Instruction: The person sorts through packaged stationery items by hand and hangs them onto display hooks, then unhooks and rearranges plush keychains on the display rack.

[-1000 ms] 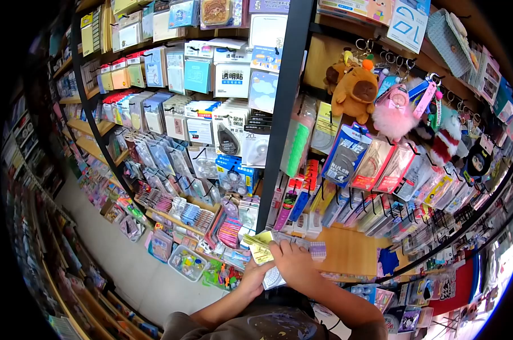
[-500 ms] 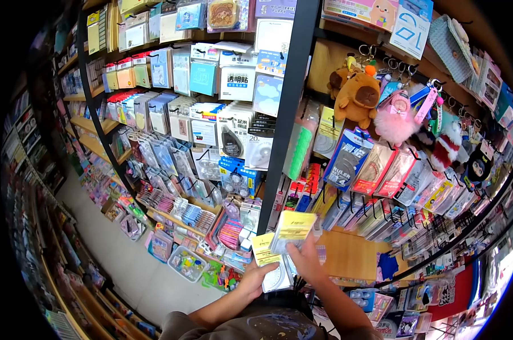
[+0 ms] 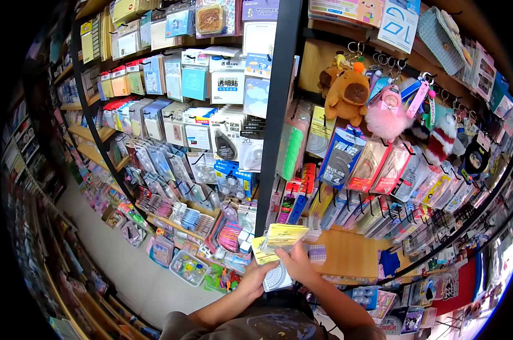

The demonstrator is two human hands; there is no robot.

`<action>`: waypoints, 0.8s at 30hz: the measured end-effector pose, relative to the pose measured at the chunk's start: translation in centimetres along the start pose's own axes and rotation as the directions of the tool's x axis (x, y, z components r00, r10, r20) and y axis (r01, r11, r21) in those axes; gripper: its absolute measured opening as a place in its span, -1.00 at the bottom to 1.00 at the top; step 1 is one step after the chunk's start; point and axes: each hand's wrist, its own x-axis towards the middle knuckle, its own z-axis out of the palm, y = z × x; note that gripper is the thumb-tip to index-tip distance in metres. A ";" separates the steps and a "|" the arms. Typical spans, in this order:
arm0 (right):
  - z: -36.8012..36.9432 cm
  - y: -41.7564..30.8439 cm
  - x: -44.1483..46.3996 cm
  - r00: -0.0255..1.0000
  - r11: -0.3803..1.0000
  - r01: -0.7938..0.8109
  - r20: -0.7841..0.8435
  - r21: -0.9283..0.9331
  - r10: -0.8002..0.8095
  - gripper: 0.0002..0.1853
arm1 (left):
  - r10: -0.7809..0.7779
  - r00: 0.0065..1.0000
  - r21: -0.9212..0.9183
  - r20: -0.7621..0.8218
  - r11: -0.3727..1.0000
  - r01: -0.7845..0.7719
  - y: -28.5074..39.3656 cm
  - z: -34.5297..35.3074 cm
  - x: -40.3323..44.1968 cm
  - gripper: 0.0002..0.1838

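Observation:
In front of my body, my left hand (image 3: 257, 277) is closed on a clear pack (image 3: 277, 278) with a yellow header and a round, protractor-like scale. My right hand (image 3: 298, 265) pinches the lower edge of yellow-headed packs (image 3: 287, 233), tilted over the upper part of the left one. How many packs are in the right hand, and what they contain, I cannot tell. A similar yellow-headed pack (image 3: 322, 129) hangs on the rack above, beside a ruler set (image 3: 341, 161).
A black post (image 3: 279, 113) stands between two hanging racks. On the right are a capybara plush keychain (image 3: 348, 95), a pink fluffy keychain (image 3: 389, 116) and a wooden shelf (image 3: 344, 252). Lower left, a clear bin (image 3: 188, 267) of small items stands by the aisle floor (image 3: 132, 272).
The packs in my right hand have tipped flatter and come lower, and more of the round scale on the left pack shows. My left hand stays nearly in place.

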 end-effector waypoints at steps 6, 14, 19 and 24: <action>-1.2 -2.9 1.3 0.996 0.944 0.073 -0.017 -0.323 -0.083 -0.62 | 0.073 0.997 0.096 -0.025 0.993 -0.070 -0.1 -0.6 0.6 -0.49; 0.4 -4.1 2.2 0.931 0.389 0.342 0.366 -0.855 -0.014 -0.77 | 0.037 0.999 0.090 -0.023 0.995 -0.035 -0.2 -0.1 0.9 -0.49; 0.5 -3.6 2.3 0.921 0.412 0.354 0.390 -0.840 0.005 -0.75 | 0.069 0.998 0.089 0.010 0.994 -0.070 -1.5 -1.8 1.3 -0.49; 0.1 -6.1 3.0 0.911 0.381 0.337 0.400 -0.861 0.097 -0.70 | 0.161 0.987 0.141 -0.008 0.977 -0.159 -0.5 -0.5 1.1 -0.50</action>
